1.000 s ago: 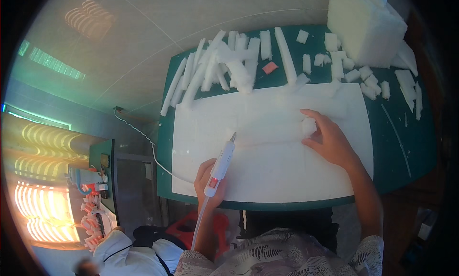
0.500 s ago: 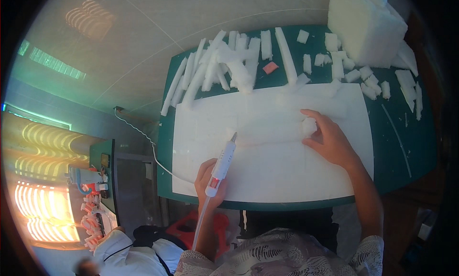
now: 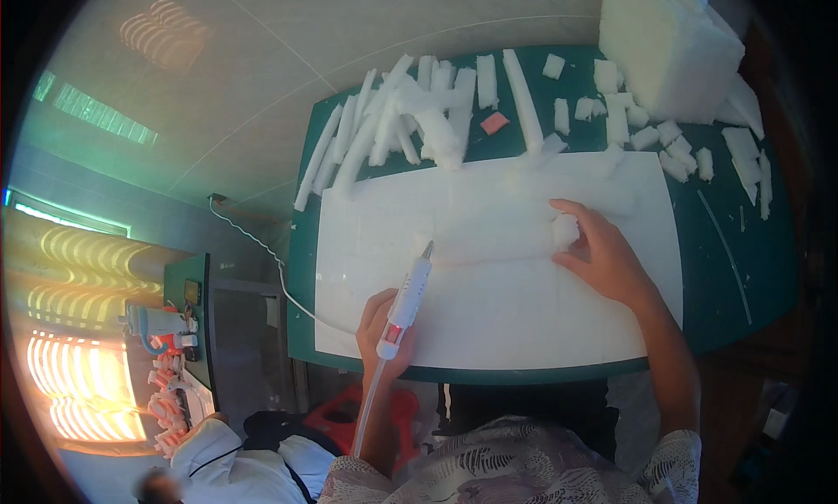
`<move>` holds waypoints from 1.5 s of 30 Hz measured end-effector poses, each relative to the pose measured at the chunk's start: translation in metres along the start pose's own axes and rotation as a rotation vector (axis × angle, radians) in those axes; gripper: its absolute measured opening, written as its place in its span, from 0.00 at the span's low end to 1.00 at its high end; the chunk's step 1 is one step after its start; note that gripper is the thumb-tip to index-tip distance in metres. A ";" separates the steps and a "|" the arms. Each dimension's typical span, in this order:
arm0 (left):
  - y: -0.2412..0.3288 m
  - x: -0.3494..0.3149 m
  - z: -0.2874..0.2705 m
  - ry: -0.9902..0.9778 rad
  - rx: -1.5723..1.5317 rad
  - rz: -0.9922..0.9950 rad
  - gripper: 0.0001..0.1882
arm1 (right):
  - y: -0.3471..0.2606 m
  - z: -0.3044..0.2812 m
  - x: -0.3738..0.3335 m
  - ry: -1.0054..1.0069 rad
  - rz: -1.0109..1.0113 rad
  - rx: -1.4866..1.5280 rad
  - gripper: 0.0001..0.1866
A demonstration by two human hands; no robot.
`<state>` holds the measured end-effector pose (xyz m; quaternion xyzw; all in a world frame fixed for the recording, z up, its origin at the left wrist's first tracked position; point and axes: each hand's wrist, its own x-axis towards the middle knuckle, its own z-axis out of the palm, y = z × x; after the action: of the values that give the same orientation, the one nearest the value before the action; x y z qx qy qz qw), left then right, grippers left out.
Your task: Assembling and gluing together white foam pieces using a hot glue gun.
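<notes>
My left hand (image 3: 381, 331) is closed round a white hot glue gun (image 3: 405, 305), its metal nozzle pointing up and away over the white board (image 3: 524, 329). A long glue stick (image 3: 367, 410) runs out of the gun's back end toward me. On the right, my right hand (image 3: 602, 255) pinches a small white foam piece (image 3: 566, 232) between thumb and fingers, at or just above the board. White shapes lie on the board between the hands, too faint against it to make out fully.
Behind the board lie white foam strips (image 3: 358, 142), a pink piece (image 3: 495, 123) and several small foam chunks (image 3: 646, 138). A big white foam block (image 3: 672, 59) stands at the far right. A thin clear stick (image 3: 724, 255) lies on the green table (image 3: 742, 308). A white cord (image 3: 278, 268) trails left. Another person (image 3: 236, 460) is lower left.
</notes>
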<state>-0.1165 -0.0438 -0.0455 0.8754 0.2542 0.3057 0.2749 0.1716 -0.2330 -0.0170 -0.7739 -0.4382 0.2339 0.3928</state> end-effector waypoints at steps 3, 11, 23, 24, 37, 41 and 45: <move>0.001 0.000 0.000 -0.004 0.007 0.003 0.19 | 0.000 0.001 0.000 0.004 -0.004 0.000 0.36; 0.002 0.002 0.001 0.000 0.003 -0.002 0.19 | -0.005 -0.002 0.001 -0.019 0.068 -0.006 0.34; 0.004 0.001 0.000 0.001 0.028 -0.013 0.19 | -0.005 -0.002 0.000 -0.018 0.062 -0.014 0.34; 0.004 0.001 0.000 0.001 0.029 -0.013 0.19 | -0.005 -0.002 0.001 -0.018 0.063 -0.020 0.34; 0.004 0.001 0.000 -0.001 0.025 -0.001 0.21 | -0.005 -0.002 0.000 -0.010 0.054 0.004 0.35; 0.004 0.001 0.000 -0.004 0.037 -0.024 0.21 | -0.005 -0.002 0.000 -0.001 0.039 -0.007 0.35; 0.003 0.000 0.000 -0.004 0.015 -0.011 0.21 | -0.006 -0.003 0.000 -0.018 0.054 -0.002 0.34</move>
<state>-0.1155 -0.0457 -0.0432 0.8767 0.2608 0.3003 0.2706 0.1706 -0.2321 -0.0107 -0.7836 -0.4210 0.2510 0.3817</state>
